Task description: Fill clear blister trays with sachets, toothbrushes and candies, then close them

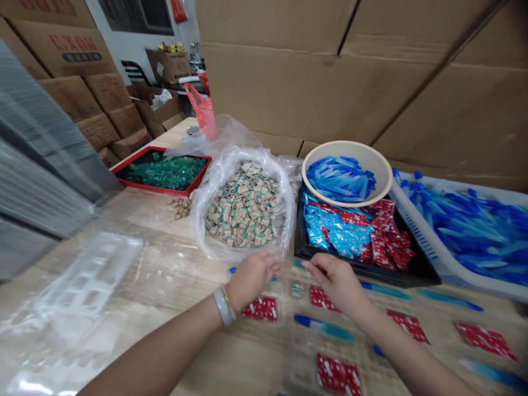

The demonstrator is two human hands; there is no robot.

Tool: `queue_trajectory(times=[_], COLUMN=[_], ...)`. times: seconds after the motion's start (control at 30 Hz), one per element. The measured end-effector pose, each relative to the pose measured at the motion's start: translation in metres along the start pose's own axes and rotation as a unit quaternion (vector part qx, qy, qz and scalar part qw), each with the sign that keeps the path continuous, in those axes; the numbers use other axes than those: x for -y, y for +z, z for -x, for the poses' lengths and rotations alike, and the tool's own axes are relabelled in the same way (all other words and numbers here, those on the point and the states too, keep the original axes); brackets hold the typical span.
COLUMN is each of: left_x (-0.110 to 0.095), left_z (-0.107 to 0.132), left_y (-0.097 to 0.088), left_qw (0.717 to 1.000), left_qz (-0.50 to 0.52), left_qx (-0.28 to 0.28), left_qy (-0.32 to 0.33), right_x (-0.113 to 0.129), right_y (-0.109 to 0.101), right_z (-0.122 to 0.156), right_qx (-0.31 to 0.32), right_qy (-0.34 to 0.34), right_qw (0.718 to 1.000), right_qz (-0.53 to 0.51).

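My left hand [251, 279], a pale bangle on its wrist, hovers over the table with its fingers curled. A blue-and-teal stick [243, 270] lies partly under it, and a red-and-white packet [260, 309] lies just below. My right hand [336, 280] pinches a slim teal piece [298, 264] at its fingertips. Beside that hand are a small striped cube [297, 290] and another red-and-white packet [324, 298]. A blue-and-teal stick [324, 328] rests between my forearms. Clear plastic sheeting [280, 352] lies under these items.
A plastic bag [243, 206] of striped cubes sits ahead. Right of it are a cream bowl [346, 170] of blue sticks, a black tray [363, 264] of blue and red packets, and a white basket [424, 231] of blue sticks. Green pieces fill a red tray [160, 171]. Cardboard sheets stand behind.
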State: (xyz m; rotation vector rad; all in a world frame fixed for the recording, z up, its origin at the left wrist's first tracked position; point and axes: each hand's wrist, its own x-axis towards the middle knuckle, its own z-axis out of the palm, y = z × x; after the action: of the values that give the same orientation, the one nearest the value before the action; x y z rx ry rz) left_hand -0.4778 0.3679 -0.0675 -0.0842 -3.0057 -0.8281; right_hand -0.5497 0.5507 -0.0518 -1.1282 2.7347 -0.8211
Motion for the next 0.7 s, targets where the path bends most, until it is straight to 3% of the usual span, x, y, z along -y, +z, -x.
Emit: queue_trajectory(times=[0.13,0.27,0.4,0.57,0.7], left_x=[0.053,0.071,0.066,0.063,0.065], left_z=[-0.030,-0.043,-0.034,-0.030,-0.032], left_y=[-0.034,-0.027,-0.014,-0.014,-0.012], left_qw=[0.983,0.987,0.992,0.994,0.991], left_qz=[-0.048,-0.085,-0.092,-0.075,-0.038], left_qx=[-0.112,-0.063,-0.018,-0.016,-0.004], left_qy=[-0.137,-0.120,-0.085,-0.079,-0.125], right_x=[0.026,0.022,0.009,0.018,0.024], right_y=[0.018,0.055,0.067,0.065,0.076], right_z=[-0.072,-0.125,-0.123,-0.101,-0.096], right_qx=[-0.001,0.018,0.047,0.155,0.145], right_qy=[-0.021,0.036,0.034,0.000,-0.008], right_qw=[0.999,0.998,0.994,0.982,0.984], right_qz=[-0.042,0.050,0.089,0.110,0.098])
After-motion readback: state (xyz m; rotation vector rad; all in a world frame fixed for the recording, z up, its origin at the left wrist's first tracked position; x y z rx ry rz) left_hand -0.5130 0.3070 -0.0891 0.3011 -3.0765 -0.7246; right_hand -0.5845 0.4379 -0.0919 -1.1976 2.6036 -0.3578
